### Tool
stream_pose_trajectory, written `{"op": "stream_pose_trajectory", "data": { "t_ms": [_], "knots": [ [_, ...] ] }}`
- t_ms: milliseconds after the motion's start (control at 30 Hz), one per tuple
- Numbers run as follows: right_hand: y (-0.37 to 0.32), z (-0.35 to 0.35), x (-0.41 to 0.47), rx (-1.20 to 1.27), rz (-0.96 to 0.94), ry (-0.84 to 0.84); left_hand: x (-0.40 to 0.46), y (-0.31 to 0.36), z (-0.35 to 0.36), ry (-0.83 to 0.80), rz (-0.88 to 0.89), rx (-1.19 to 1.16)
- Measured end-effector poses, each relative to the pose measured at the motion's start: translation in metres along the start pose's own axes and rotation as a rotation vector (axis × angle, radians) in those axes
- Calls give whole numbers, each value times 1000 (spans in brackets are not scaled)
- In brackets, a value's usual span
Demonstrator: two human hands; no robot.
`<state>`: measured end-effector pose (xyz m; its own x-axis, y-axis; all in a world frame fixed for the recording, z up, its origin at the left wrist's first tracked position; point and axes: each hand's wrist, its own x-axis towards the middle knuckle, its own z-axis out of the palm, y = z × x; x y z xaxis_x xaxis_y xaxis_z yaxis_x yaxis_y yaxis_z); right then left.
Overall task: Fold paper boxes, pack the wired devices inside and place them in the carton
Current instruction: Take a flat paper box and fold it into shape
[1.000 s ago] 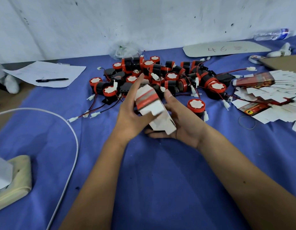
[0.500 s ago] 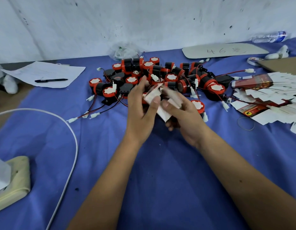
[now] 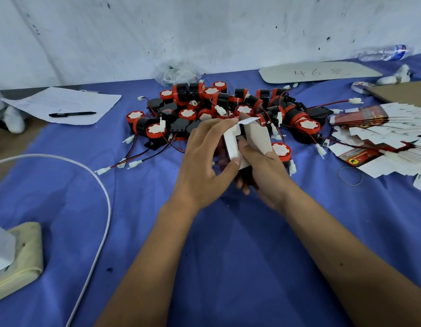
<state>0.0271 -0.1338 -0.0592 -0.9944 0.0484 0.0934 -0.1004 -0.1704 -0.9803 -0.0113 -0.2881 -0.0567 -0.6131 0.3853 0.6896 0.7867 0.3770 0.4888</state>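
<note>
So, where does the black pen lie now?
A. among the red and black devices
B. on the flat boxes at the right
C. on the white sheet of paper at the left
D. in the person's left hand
C: the black pen rests on the white sheet of paper, left of the device pile.

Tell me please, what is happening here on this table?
A person is folding a small white paper box over a blue cloth-covered table. The left hand and the right hand both grip it, and its flaps are not yet closed. Behind lies a pile of red-and-black wired devices, none packed. Flat unfolded boxes are stacked to the right. A pen lies on paper at the left.
</note>
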Motion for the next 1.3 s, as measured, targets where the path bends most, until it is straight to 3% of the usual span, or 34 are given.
{"op": "stream_pose_trajectory", "data": {
  "t_ms": [267,433,667,900,1033,1167,1300],
  "knots": [
    [-11,1,-3,55,92,-105,0,4,-1,31,17,114],
    [-15,-1,-6,41,80,-78,-1,3,4,-99,35,57],
    [-18,-6,-4,270,97,-486,2,-7,-3,-46,-11,28],
    [-13,-5,1,-13,14,-89,3,4,-4,-22,59,57],
    [-17,-6,-1,-40,-66,-127,3,11,-1,95,29,-61],
    [-17,-7,-2,30,-26,-140,1,15,3,121,-37,-186],
    [-17,-7,-3,73,-6,-184,3,8,1,90,30,-67]
  ]
}}
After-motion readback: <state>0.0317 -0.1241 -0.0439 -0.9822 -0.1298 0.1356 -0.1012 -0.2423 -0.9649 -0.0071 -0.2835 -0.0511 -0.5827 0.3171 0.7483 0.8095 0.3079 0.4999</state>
